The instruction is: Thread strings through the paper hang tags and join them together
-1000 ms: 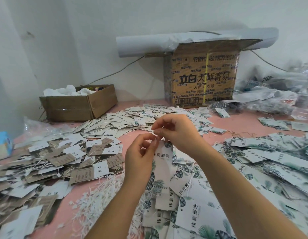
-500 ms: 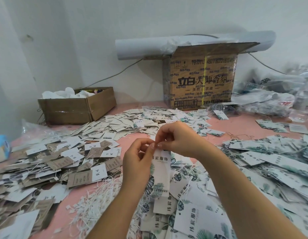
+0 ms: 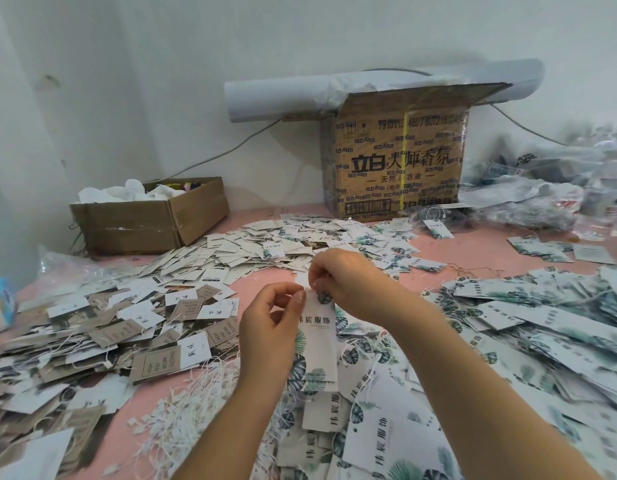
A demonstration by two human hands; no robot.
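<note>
Head: left hand (image 3: 269, 328), right hand (image 3: 349, 283) on tag (image 3: 317, 344), top edge

I find bare table (image 3: 480, 247) only in a patch ahead and right of my left grip (image 3: 269, 327) and right grip (image 3: 348, 285), which pinch one hang tag (image 3: 317, 344). Brown tags (image 3: 120, 334) crowd the left and leaf-print tags (image 3: 542, 323) the right. Loose strings (image 3: 186, 403) lie near-left. A low carton (image 3: 151, 223) and a tall carton (image 3: 397, 168) wall the back.

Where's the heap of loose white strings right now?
In the head view the heap of white strings lies on the pink table, low and left of centre, just below the brown tags and beside the person's left forearm.
</note>
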